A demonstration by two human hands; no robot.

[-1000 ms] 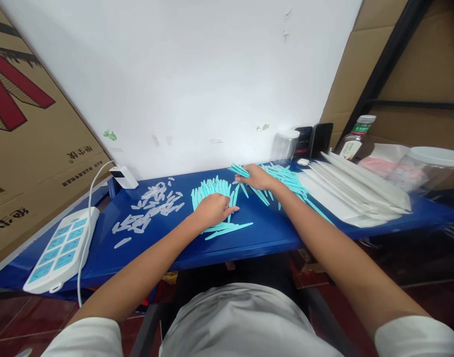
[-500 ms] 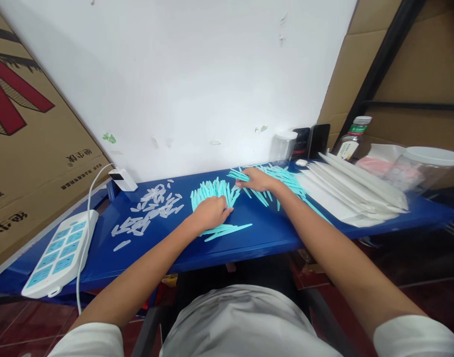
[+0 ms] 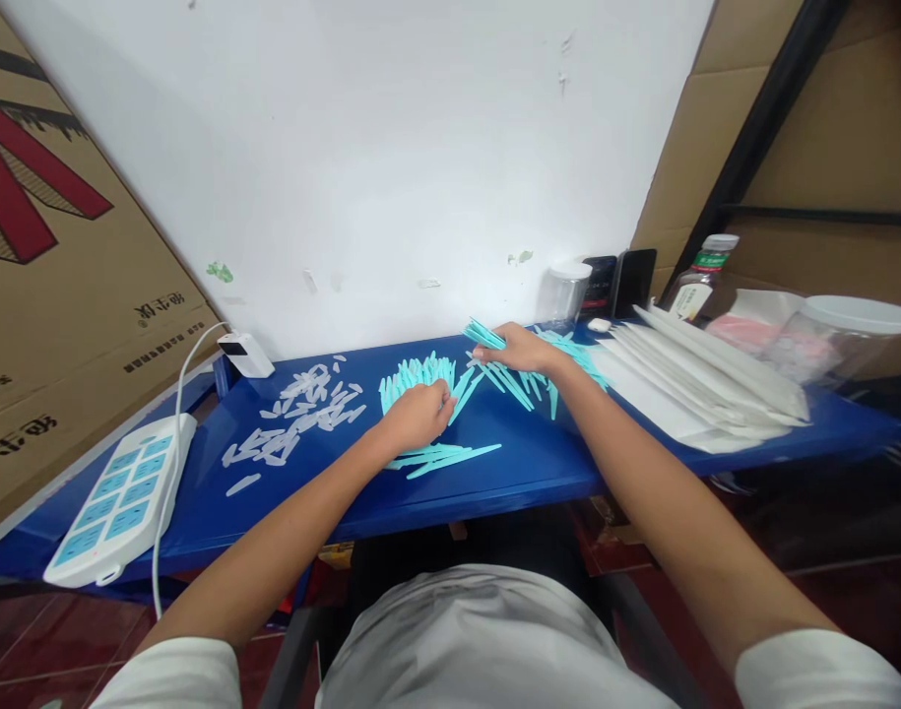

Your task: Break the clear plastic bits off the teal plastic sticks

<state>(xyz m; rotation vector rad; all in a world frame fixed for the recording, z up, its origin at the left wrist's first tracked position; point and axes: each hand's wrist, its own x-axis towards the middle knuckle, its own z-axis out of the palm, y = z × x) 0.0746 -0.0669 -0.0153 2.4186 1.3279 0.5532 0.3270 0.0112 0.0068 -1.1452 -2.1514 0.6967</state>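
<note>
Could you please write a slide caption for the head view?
At a blue table, the right hand holds turquoise sticks, the left hand at a pile of more.

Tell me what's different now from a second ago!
The right hand moved slightly right, and its sticks point up more. The left hand drew its thumb in. The whitish pieces and power strip stayed put.
</note>
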